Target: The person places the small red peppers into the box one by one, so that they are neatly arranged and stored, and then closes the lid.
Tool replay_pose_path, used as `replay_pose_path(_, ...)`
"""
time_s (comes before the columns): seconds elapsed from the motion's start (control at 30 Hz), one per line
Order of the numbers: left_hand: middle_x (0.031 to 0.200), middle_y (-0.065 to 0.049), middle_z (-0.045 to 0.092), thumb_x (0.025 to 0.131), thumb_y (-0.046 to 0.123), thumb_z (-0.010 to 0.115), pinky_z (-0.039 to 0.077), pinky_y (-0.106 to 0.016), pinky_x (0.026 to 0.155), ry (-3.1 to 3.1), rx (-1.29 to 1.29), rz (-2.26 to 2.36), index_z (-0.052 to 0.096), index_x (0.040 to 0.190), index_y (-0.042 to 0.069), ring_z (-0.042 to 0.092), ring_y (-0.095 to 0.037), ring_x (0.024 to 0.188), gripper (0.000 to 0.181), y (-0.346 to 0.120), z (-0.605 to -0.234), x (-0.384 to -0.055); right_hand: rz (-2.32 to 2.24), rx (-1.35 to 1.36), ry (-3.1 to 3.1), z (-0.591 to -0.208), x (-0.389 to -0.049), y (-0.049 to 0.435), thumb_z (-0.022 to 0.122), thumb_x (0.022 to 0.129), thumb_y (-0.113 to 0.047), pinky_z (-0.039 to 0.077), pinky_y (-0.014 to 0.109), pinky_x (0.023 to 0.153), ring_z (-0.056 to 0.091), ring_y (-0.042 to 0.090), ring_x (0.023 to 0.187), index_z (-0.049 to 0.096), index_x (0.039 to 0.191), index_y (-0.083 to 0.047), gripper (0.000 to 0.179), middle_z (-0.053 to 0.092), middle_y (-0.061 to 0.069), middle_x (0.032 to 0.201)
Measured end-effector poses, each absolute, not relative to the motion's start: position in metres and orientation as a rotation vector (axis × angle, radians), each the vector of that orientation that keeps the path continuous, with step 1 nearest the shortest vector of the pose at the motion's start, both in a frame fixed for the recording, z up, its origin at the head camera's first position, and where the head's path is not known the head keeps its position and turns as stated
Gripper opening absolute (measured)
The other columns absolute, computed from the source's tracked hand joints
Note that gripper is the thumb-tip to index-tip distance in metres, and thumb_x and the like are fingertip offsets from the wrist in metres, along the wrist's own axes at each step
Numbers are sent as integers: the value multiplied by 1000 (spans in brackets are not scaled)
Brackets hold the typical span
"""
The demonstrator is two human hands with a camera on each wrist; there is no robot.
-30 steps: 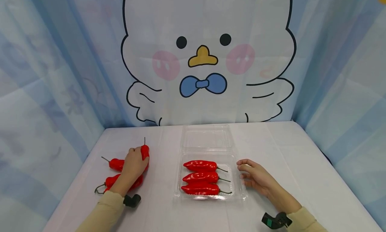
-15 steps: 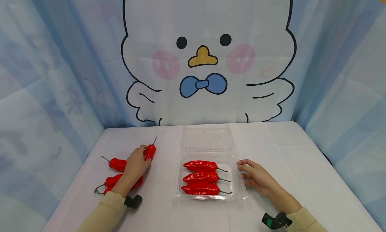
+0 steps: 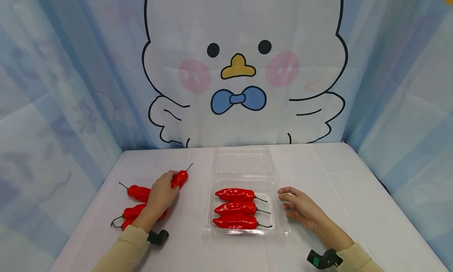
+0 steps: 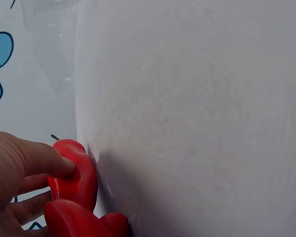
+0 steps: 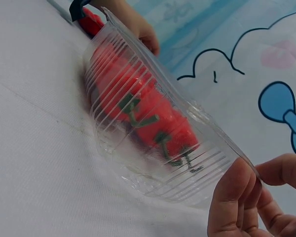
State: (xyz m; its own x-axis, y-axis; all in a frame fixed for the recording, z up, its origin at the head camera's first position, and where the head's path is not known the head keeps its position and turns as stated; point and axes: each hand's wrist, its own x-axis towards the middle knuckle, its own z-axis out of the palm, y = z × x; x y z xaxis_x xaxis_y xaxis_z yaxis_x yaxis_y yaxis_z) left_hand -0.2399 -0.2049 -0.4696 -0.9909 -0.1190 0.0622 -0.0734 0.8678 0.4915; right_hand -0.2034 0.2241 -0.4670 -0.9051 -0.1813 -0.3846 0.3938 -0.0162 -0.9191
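My left hand (image 3: 162, 194) holds a red chili pepper (image 3: 180, 179) by thumb and fingers, its stem pointing to the back right. In the left wrist view the thumb presses on the pepper's side (image 4: 84, 173). More red peppers (image 3: 137, 193) lie under and beside this hand, partly hidden by it. A clear plastic clamshell box (image 3: 247, 231) stands with its lid (image 3: 242, 162) folded back. Three red peppers (image 3: 236, 208) lie side by side in it, stems to the right. At the box's right edge, my right hand (image 3: 301, 209) pinches the rim between thumb and fingers.
A white cloth (image 3: 198, 248) covers the table. Behind it hangs a curtain (image 3: 244, 126) with a cartoon bird, and blue curtains (image 3: 60, 107) close the sides. Each wrist wears a small black camera (image 3: 158, 237).
My left hand has moved slightly to the right, and the pepper in it has tilted with its stem swinging rightward. My right hand and the box have stayed in place.
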Motion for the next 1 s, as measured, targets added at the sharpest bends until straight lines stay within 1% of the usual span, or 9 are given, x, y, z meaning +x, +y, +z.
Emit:
replay_pose_path(0.23,133,-20,63,86,11,81,59,-57,93,-2939,111,-688,55,144,6,61,-38,116,64,-199,-468,-237,-1978,212,1865,-467,-203,225,60,103,-19,52,19,60,57,9,77,53,123,-9,24,53,1,104)
replay_pose_path(0.5,131,-18,65,89,11,78,58,-55,96,-2922,81,-697,57,142,7,63,-35,113,57,-194,-464,-234,-1967,226,1877,-467,-203,225,62,103,-21,53,19,60,57,10,77,53,126,-7,29,53,2,104)
replay_pose_path(0.6,130,-17,66,89,11,78,58,-55,95,-2919,76,-696,57,142,7,64,-34,112,57,-191,-463,-233,-1965,221,1881,-467,-203,225,63,102,-22,53,19,60,57,10,77,53,127,-7,30,55,2,104)
replay_pose_path(0.83,127,-16,68,85,16,83,61,-53,90,-2905,47,-677,58,140,7,68,-33,107,61,-184,-464,-230,-1963,230,1873,-467,-202,226,63,103,-23,53,19,61,57,9,77,54,126,-8,28,56,1,104)
replay_pose_path(1.0,125,-16,69,85,17,83,61,-52,89,-2876,37,-662,59,140,7,68,-32,104,60,-182,-465,-230,-1965,221,1873,-466,-202,226,62,103,-23,54,19,61,57,9,77,54,125,-8,28,57,1,104)
